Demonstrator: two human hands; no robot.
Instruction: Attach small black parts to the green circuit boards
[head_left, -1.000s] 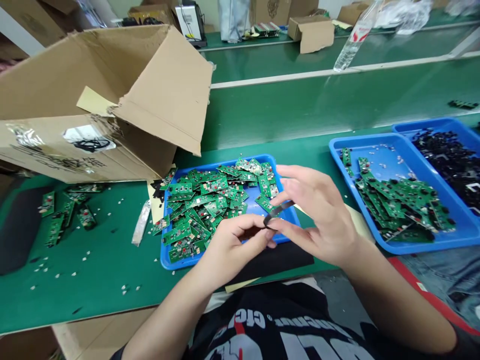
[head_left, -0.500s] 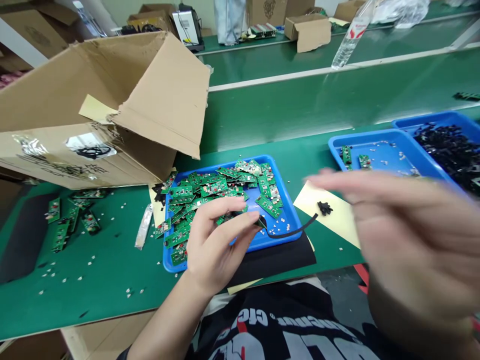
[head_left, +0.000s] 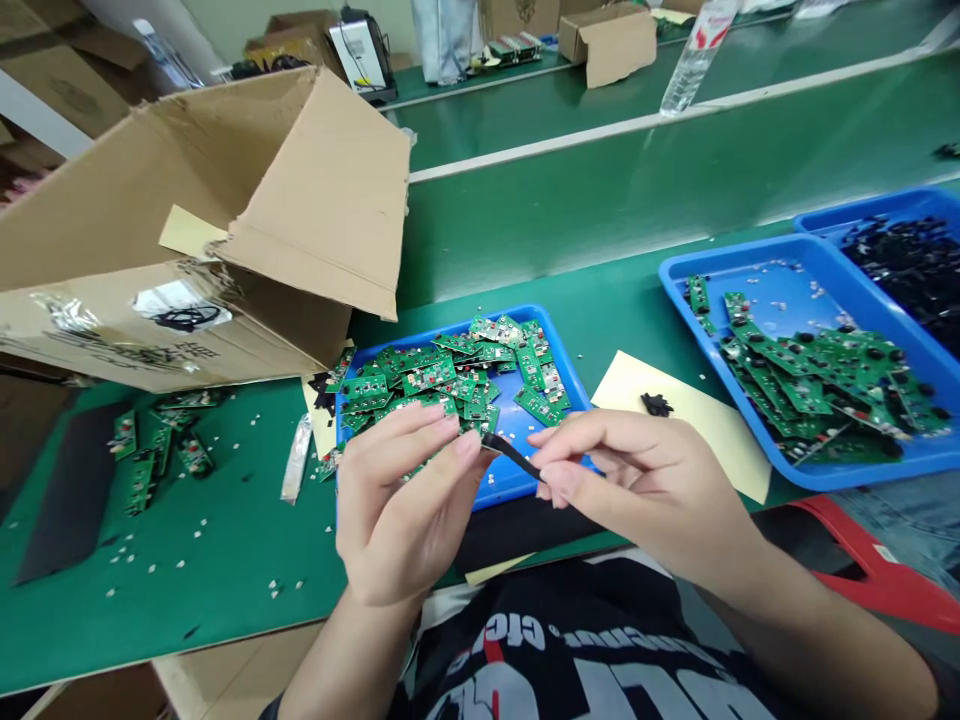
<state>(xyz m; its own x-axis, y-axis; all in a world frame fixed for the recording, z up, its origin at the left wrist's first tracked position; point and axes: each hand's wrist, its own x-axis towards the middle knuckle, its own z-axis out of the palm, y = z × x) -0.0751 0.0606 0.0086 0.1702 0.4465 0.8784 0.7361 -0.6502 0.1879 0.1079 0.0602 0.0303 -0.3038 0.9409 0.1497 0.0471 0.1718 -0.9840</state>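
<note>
My left hand (head_left: 405, 500) is closed in a pinch over the front of the left blue tray (head_left: 581, 395). Its fingers hide most of a small circuit board, with only an edge showing at the fingertips. A thin black strip (head_left: 510, 452) runs from that board to my right hand (head_left: 652, 480), whose thumb and fingertips grip the strip's other end. Below and behind my hands, many green circuit boards (head_left: 427, 375) lie piled in the tray. Beside my right hand, a small heap of black pieces (head_left: 657, 404) rests on a sheet of yellow paper (head_left: 727, 445).
At right, another blue tray (head_left: 679, 265) holds circuit boards with black round parts; behind it a blue tray (head_left: 817, 222) carries black pieces. A large open cardboard box (head_left: 322, 190) stands at left. Loose boards (head_left: 154, 460) and white bits lie near a black sheet (head_left: 67, 500).
My right hand has come in from the right and taken hold of the black strip, which hung loose before. My left hand has shifted slightly left. The right tray's boards are now uncovered.
</note>
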